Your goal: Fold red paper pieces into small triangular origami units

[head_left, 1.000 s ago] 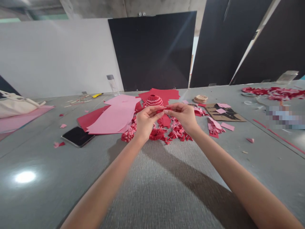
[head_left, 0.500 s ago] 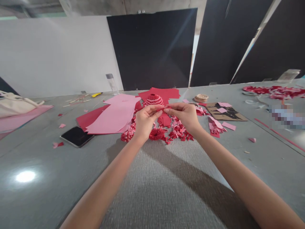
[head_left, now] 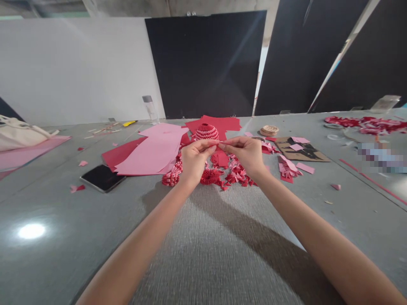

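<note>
The left hand (head_left: 194, 160) and right hand (head_left: 245, 154) meet at centre, their fingertips pinching opposite ends of a narrow red paper strip (head_left: 218, 143), holding it taut. A striped folded-paper sphere (head_left: 207, 132) stands at 12 o'clock; folded red paper units (head_left: 237, 176) lie within reach at 5 o'clock on the grey tabletop (head_left: 63, 220).

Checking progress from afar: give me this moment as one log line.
left hand: pinching thin paper strip | right hand: pinching same strip | nearby: folded-paper sphere, folded paper triangles, pink paper sheets

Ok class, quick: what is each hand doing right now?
Left hand: closed, pinching a thin paper strip.
Right hand: closed, pinching its other end.
</note>
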A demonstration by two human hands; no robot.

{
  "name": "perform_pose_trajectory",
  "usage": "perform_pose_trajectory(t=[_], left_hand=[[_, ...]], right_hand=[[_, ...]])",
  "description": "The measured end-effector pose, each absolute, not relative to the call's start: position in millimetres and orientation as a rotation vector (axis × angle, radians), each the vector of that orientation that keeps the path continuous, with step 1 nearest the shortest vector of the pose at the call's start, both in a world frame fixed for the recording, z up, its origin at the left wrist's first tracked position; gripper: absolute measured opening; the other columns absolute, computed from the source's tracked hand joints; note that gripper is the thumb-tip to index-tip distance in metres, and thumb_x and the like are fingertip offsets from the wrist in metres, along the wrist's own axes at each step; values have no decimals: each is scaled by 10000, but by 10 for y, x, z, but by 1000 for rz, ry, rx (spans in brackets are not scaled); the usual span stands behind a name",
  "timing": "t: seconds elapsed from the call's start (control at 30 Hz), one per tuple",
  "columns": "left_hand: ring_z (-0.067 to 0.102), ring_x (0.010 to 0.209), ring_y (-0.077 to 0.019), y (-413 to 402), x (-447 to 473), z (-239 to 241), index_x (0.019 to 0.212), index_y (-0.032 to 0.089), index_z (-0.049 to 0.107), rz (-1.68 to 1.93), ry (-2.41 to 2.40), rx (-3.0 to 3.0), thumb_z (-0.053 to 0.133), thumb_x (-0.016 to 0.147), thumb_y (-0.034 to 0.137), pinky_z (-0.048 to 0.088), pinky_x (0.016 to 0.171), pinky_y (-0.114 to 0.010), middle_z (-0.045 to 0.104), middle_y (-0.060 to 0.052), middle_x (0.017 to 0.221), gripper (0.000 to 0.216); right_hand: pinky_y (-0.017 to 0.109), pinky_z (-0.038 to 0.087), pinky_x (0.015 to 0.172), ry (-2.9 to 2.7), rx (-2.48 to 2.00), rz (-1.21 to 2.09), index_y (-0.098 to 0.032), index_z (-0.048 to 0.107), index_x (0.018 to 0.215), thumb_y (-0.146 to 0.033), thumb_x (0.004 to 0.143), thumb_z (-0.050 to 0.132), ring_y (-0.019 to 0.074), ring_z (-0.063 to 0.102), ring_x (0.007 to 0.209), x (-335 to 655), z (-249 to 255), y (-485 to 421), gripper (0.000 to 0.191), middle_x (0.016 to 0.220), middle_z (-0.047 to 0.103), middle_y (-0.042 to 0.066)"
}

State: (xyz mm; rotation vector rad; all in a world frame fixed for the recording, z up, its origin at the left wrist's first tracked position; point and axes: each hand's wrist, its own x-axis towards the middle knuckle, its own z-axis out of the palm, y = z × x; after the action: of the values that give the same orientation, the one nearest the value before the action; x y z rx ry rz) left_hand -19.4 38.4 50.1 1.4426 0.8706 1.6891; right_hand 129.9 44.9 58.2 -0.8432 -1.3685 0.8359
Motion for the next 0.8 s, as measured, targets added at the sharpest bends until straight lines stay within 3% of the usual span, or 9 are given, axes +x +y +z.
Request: perform_pose_trajectory(t=[0.23, 0.47, 0.67, 0.8], left_hand=[[692, 987, -229, 374, -164, 517, 981, 197, 685, 1717, 913, 1222, 811, 631, 176, 554, 924, -398, 739, -61, 968, 373], [698, 873, -194, 368, -185, 516, 858, 155, 693, 1696, 833, 1072, 831, 606, 211, 549, 877, -353, 723, -62, 877, 292], [671, 722, -150, 392, -245, 526, 777, 165, 711, 1689, 937, 1101, 824, 606, 194, 554, 777, -316, 714, -38, 782, 207], [685, 793, -164, 387, -240, 550, 813, 176, 711, 1632, 938, 1068, 831, 606, 200, 557, 781, -312, 725, -42, 861, 241]], right_hand=[[319, 584, 757, -1243, -851, 887, -199, 719, 728, -293, 659, 828, 154, 698, 710, 1251, 554, 449, 159, 736, 740, 23], [308, 559, 771, -1279, -853, 1072, -184, 688, 695, -289, 633, 839, 147, 685, 720, 1242, 560, 428, 194, 741, 729, 31], [340, 558, 822, -1307, -862, 1226, -177, 720, 780, -243, 607, 846, 175, 699, 801, 1255, 553, 418, 224, 809, 745, 45], [344, 561, 833, -1254, -876, 1260, -162, 729, 780, -242, 596, 857, 180, 701, 799, 1254, 557, 422, 238, 813, 742, 54]])
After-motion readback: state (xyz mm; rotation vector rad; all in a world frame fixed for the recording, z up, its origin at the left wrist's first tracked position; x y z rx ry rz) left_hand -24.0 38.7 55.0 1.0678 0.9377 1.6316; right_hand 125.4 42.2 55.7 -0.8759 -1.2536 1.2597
